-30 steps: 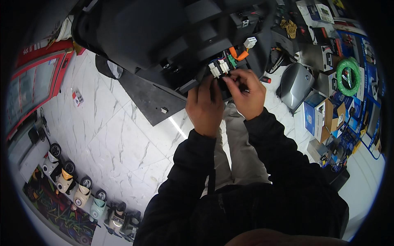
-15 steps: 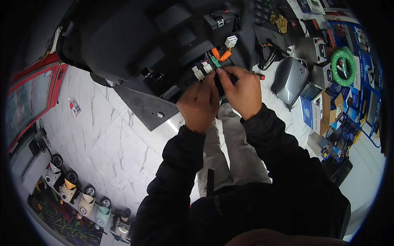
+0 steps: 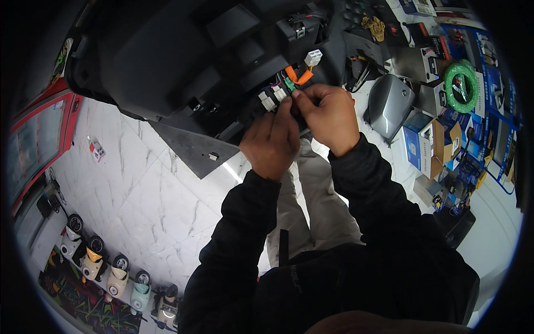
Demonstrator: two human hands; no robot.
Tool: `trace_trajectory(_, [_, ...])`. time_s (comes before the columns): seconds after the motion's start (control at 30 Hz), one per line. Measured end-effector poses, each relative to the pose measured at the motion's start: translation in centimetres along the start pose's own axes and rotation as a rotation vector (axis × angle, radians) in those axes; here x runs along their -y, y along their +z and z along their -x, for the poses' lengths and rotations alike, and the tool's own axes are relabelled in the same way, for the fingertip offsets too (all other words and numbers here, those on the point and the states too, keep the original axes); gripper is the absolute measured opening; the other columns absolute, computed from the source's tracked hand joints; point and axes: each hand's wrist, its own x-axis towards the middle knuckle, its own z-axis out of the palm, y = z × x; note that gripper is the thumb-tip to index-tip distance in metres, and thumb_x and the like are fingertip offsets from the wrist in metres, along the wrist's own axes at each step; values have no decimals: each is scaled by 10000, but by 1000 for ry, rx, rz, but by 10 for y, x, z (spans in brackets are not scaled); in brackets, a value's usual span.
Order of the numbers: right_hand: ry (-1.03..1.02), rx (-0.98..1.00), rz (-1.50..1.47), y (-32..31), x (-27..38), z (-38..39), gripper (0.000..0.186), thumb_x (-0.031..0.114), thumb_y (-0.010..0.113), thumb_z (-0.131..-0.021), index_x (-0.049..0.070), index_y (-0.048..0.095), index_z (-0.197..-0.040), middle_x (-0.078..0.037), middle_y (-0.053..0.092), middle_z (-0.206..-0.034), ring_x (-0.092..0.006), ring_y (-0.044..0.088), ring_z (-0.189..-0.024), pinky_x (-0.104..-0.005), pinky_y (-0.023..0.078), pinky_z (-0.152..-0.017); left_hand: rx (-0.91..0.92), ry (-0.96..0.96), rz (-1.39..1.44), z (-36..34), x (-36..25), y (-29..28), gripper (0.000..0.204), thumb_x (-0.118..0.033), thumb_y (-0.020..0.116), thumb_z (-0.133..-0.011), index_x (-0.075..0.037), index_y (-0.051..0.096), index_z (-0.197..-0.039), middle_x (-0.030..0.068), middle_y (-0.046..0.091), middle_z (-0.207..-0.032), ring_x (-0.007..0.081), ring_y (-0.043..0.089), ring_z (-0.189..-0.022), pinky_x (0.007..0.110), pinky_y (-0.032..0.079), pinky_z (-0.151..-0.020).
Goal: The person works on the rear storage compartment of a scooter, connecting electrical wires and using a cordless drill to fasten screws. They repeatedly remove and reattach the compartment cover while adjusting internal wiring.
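Observation:
Both hands meet at a black plastic housing (image 3: 250,68), where several wire connectors sit. My left hand (image 3: 270,146) has its fingers bent and closed beside the white connectors (image 3: 272,98); its index fingertip almost touches my right thumb. My right hand (image 3: 332,118) is closed in a pinch just below a green connector (image 3: 289,84). Whatever lies between the fingertips is hidden by the fingers. An orange-sleeved cable (image 3: 301,77) loops above my right hand and ends in a loose white plug (image 3: 313,57).
A dark mat (image 3: 192,146) lies on the marble-patterned floor (image 3: 161,195), with a small white piece (image 3: 213,157) on it. To the right are a grey top case (image 3: 392,103), an open cardboard box (image 3: 439,146) and a green coil (image 3: 463,86). Several scooters (image 3: 117,278) line the lower left.
The view has shifted slightly. Both hands stay at the connectors in nearly the same pose, and the loose white plug keeps its place.

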Motion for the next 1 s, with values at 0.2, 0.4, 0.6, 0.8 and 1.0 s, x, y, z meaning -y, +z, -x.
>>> trace_trajectory(0.2, [-77, -30, 37, -1, -1, 1, 291, 232, 726, -1017, -17, 789, -879, -195, 721, -680, -380, 730, -634, -459, 560, -622, 21, -44, 17, -4, -3, -2, 272, -79, 772, -930, -101, 812, -1198, 49, 688, -819, 226, 677, -649, 354, 542, -551])
trace_trajectory(0.4, [-169, -21, 20, 8, -12, 12, 324, 269, 701, -1041, -14, 780, -905, -241, 711, -746, -464, 718, -741, -512, 572, -682, 134, 125, 60, -49, -14, -38, 280, -55, 796, -885, -97, 798, -1161, 32, 657, -875, 233, 668, -690, 356, 554, -562])
trace_trajectory(0.6, [-169, -24, -30, 11, -22, 11, 298, 297, 728, -1014, 23, 805, -924, -220, 732, -758, -437, 734, -745, -505, 588, -723, 652, 576, -327, -130, -3, -50, 277, -49, 733, -861, -51, 783, -1133, 52, 693, -1078, 259, 704, -1022, 378, 617, -821])
trace_trajectory(0.8, [-197, -100, 35, 17, -26, 11, 341, 341, 690, -1020, 67, 810, -855, -182, 759, -800, -407, 755, -830, -526, 605, -758, 824, 788, -168, -169, 4, -50, 332, -76, 755, -873, -144, 808, -1194, 13, 698, -994, 236, 749, -872, 381, 617, -733])
trace_trajectory(1.0, [-117, -121, 18, 27, -27, 13, 306, 329, 698, -1006, 62, 798, -896, -171, 770, -819, -408, 762, -835, -518, 610, -739, 899, 919, -374, -170, -2, -48, 434, -132, 759, -894, -225, 805, -1315, 8, 748, -1022, 218, 771, -875, 361, 619, -692])
